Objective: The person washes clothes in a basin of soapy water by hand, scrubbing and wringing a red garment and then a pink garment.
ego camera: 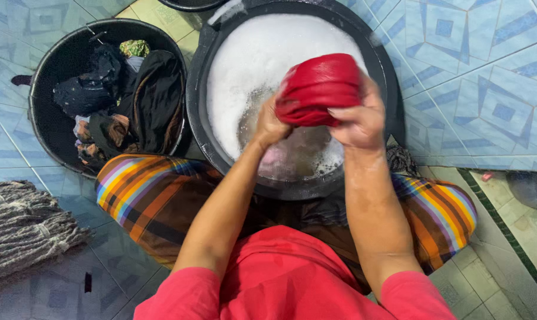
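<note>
A red cloth, wet and bunched into a tight roll, is held above the black basin of foamy water. The right hand and left hand have their fingers curled tightly around it.

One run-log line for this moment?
both hands: left hand, right hand grip red cloth | over soapy basin | second basin: dark clothes
</note>
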